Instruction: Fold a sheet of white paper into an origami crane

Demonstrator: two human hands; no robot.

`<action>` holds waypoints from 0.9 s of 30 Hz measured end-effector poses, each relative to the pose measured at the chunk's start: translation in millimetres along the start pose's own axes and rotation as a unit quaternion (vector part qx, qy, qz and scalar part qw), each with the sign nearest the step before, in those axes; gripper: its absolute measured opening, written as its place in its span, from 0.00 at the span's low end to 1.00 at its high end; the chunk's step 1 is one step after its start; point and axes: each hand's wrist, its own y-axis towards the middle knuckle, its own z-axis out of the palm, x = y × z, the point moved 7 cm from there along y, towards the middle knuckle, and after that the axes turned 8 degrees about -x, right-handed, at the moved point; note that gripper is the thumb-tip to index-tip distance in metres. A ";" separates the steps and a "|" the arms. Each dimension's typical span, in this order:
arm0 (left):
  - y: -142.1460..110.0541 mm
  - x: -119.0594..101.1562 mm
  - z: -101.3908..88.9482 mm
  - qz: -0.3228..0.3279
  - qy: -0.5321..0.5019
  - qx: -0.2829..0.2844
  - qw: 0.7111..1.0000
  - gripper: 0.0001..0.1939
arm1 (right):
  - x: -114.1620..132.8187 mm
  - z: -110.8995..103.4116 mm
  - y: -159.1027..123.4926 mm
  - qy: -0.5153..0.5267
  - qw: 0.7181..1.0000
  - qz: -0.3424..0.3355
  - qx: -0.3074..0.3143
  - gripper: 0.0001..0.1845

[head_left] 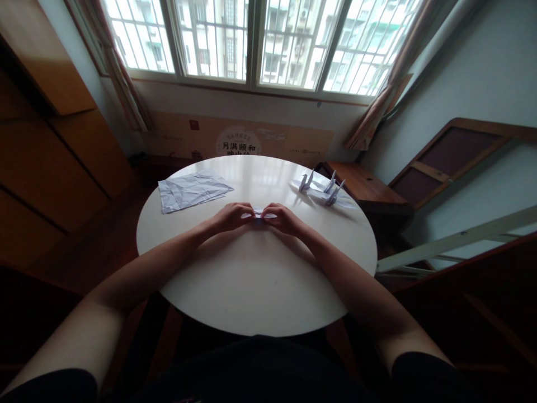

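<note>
A small piece of folded white paper (259, 213) is held between both hands over the middle of the round white table (268, 280). My left hand (234, 217) pinches its left side, fingers closed. On its right side my right hand (283, 218) grips in the same way, thumb and fingers together. The fingers cover much of the paper, so its exact folds cannot be made out. Several folded paper cranes (308, 181) stand at the table's back right, on what looks like flat paper. Creased sheets of paper (193, 189) lie at the back left.
A wooden cabinet (54, 168) stands on the left. Beyond the table are a cardboard panel with printed characters (239, 140) and barred windows (251, 45). To the right are a low brown wooden stand (364, 184) and a wood-framed panel (453, 151) leaning against the wall.
</note>
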 end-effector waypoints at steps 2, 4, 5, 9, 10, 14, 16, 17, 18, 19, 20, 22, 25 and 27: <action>0.3 -1.6 -0.9 0.006 0.003 -0.002 1.000 0.07 | -1.3 -1.2 0.6 0.006 1.000 0.018 -0.012 0.05; 0.5 -2.6 -1.6 0.011 0.003 -0.006 1.000 0.08 | -2.3 -3.1 1.2 0.016 0.999 0.036 -0.021 0.06; 0.4 -2.8 -1.6 0.013 0.001 -0.008 1.000 0.08 | -2.4 -3.9 1.5 0.021 0.999 0.042 -0.023 0.06; -1.0 -2.6 -0.1 0.012 -0.014 -0.011 1.000 0.08 | -0.5 -3.7 2.8 0.034 0.999 0.039 -0.019 0.08; -1.4 -3.0 0.4 0.011 -0.012 -0.011 1.000 0.08 | -0.7 -2.9 3.0 0.034 0.999 0.038 -0.017 0.08; -1.1 -5.4 -0.6 -0.002 0.013 -0.031 0.999 0.07 | -4.6 -0.1 3.5 0.029 0.998 0.055 -0.023 0.09; -0.2 -6.4 -0.9 -0.012 0.017 -0.037 0.999 0.08 | -5.3 0.0 3.7 0.022 0.997 0.064 -0.028 0.08; 0.2 -6.6 -0.5 -0.015 0.016 -0.036 0.999 0.09 | -5.4 -0.1 3.8 0.016 0.997 0.069 -0.029 0.08; 0.5 -6.6 0.1 -0.018 0.014 -0.033 0.999 0.09 | -5.6 -0.1 3.8 0.009 0.997 0.076 -0.029 0.07; 0.7 -6.3 0.6 -0.020 0.012 -0.032 0.999 0.10 | -5.9 0.3 3.8 0.001 0.996 0.085 -0.026 0.07; 0.7 -5.9 1.2 -0.020 0.011 -0.031 0.999 0.10 | -6.5 0.8 3.7 -0.007 0.995 0.095 -0.022 0.07; 0.3 -5.8 3.1 -0.011 0.015 -0.026 1.000 0.10 | -8.3 2.2 3.2 -0.025 0.992 0.119 -0.015 0.07; -0.7 -8.9 7.3 0.025 0.055 -0.015 0.998 0.10 | -10.2 3.3 2.0 -0.055 0.988 0.142 -0.011 0.05; -1.1 -12.3 9.6 0.046 0.089 -0.006 0.995 0.10 | -8.8 1.8 1.7 -0.076 0.987 0.141 -0.016 0.05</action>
